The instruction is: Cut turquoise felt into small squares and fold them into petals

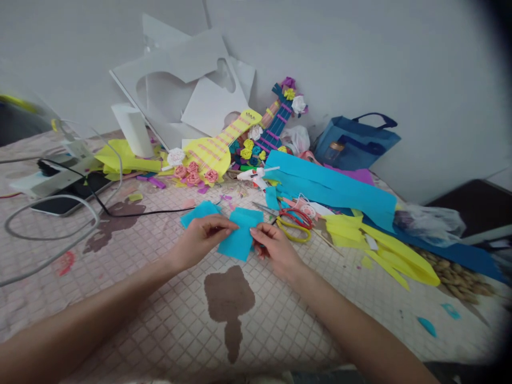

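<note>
Between my hands is a piece of bright blue crepe paper (236, 246), held slightly above the patterned tablecloth. My left hand (206, 234) pinches its left edge between thumb and fingers. On the opposite edge, my right hand (276, 245) grips the paper with thumb and forefinger, the other fingers curled behind. A second blue piece (202, 211) lies just behind my left hand. Scissors with red and yellow handles (296, 224) rest beyond my right hand, blades pointing left. Further back stands a white glue gun (252, 175).
A yellow paper guitar (212, 152) with pink flowers and a dark blue one (278, 125) lean at the back. Long blue paper (328, 184) and yellow strips (400, 253) lie right. Cables, a power strip (48, 178) and a phone (72, 197) occupy the left.
</note>
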